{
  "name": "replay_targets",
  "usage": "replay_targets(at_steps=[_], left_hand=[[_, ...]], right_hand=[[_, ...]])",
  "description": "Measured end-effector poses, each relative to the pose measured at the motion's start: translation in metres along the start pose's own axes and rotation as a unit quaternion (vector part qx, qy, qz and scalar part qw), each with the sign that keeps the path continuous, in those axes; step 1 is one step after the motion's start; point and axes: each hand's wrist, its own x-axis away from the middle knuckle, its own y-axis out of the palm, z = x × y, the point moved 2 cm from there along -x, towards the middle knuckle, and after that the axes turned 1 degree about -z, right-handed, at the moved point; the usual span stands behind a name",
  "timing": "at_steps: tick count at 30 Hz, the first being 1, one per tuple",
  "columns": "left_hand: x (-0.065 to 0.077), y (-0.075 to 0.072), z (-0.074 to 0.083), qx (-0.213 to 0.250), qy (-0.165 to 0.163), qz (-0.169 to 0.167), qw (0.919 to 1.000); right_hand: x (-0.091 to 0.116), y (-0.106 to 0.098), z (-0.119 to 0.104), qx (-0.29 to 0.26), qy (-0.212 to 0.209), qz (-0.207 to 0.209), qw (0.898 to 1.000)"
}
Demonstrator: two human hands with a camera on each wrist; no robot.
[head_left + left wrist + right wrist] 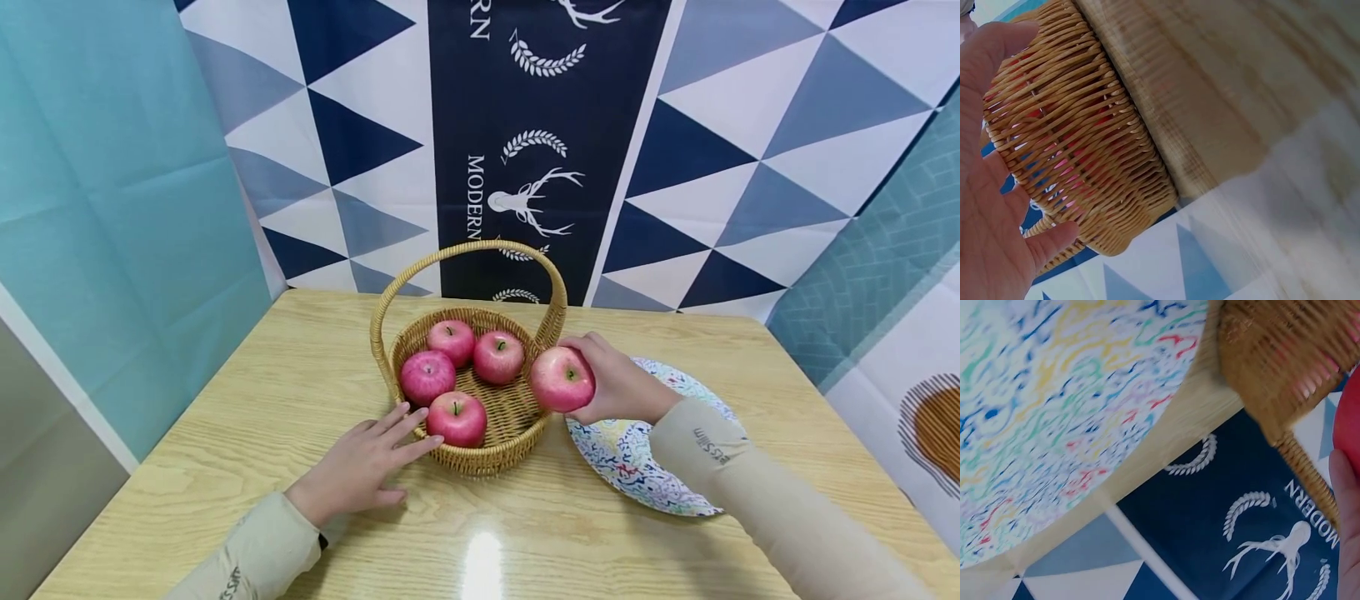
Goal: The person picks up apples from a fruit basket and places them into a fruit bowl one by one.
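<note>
A wicker basket [517, 433] with a tall arched handle stands on the table, and several pink-red apples [457, 419] lie inside it. My right hand [618, 379] grips another apple [561, 379] at the basket's right rim, raised above the basket floor. In the right wrist view this apple [1349, 425] shows only at the edge, with part of the hand beside it. My left hand [367, 462] rests its spread fingers on the basket's front left rim. Seen from the left wrist, the thumb and fingers lie along the woven wall [1079, 137] of the basket.
A round plate [622, 467] with a multicoloured squiggle pattern lies right of the basket, partly under my right forearm. The wooden table [247, 400] reaches back to a patterned cloth [360, 167]. Light blue cloth [127, 208] hangs along the left side.
</note>
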Motion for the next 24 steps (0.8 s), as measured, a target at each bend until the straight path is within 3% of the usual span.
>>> replay_targets(at_steps=[10,18,24], left_hand=[[0.000,0.000,0.001,0.006,0.000,0.000,1.0000],[0.000,-0.001,0.001,0.014,-0.001,-0.024,0.9996],[-0.002,-0.008,0.000,0.053,-0.011,-0.054,0.9971]], right_hand=[[0.024,-0.020,0.029,0.024,0.047,-0.011,0.999],[0.043,-0.034,0.045,0.029,0.086,-0.027,0.995],[0.059,-0.043,0.058,0.035,0.106,-0.022,0.993]])
